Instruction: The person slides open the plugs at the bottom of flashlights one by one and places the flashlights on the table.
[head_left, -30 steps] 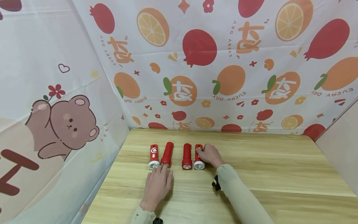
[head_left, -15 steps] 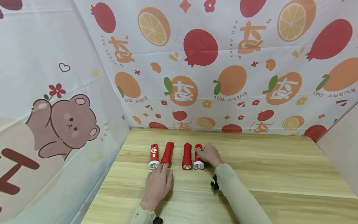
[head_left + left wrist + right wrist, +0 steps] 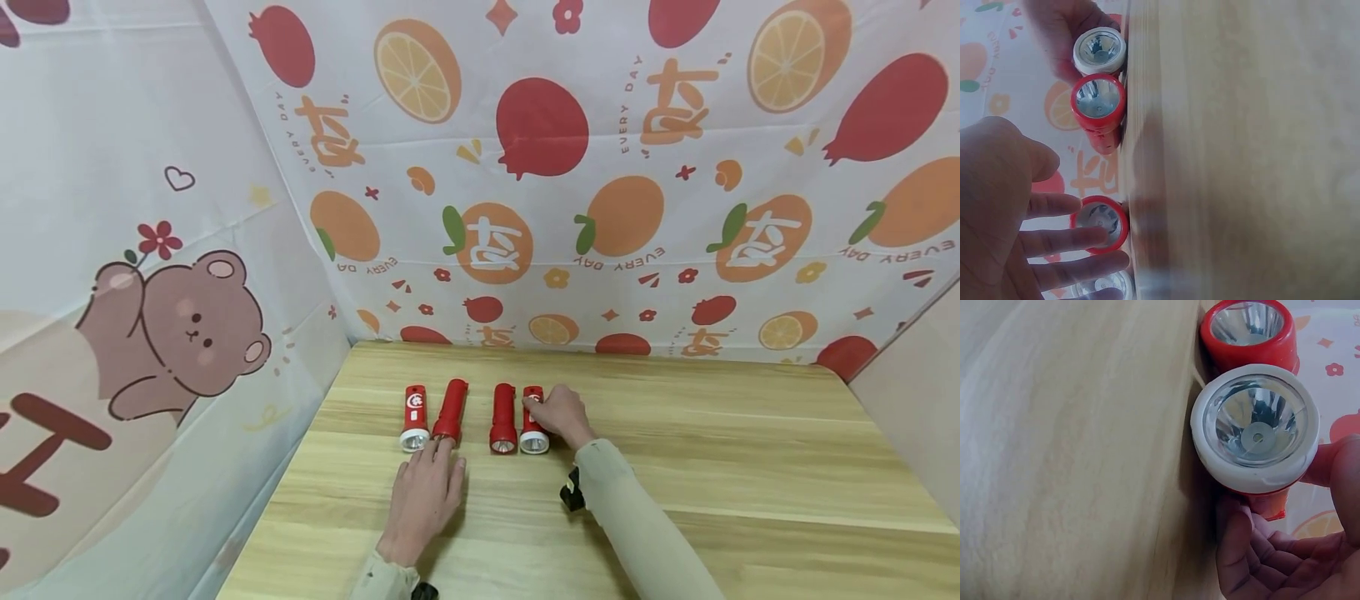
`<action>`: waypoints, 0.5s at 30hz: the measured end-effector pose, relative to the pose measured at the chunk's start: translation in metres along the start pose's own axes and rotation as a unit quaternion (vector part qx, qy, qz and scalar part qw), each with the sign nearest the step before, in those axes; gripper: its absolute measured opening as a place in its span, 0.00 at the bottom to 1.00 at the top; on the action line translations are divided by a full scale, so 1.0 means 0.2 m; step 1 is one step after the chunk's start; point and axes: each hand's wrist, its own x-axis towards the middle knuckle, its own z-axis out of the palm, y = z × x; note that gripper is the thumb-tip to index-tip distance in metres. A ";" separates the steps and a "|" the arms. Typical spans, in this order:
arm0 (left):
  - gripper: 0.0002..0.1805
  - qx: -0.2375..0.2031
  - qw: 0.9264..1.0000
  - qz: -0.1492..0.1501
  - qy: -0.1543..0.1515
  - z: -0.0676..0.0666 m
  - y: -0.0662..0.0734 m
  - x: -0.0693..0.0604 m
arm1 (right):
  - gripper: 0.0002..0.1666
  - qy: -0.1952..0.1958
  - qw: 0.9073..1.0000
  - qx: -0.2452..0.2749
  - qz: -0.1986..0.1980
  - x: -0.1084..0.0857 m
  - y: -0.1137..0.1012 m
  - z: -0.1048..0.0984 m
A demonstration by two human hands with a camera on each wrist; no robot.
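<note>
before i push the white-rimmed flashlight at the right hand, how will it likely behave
The white-rimmed flashlight looks hard-shelled, so probably stiff. Its round head could roll, though the all-red flashlight alongside may block one way. Its lens might crack if knocked.

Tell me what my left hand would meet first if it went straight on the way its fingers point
Probably the slanted all-red flashlight, second from the left: in the head view your left hand overlaps its lens end, though whether they touch is unclear.
</note>
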 end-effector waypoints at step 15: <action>0.17 -0.009 1.000 0.002 0.010 -0.01 0.00 0.00 | 0.35 -0.007 0.999 0.047 0.026 0.00 0.02 0.00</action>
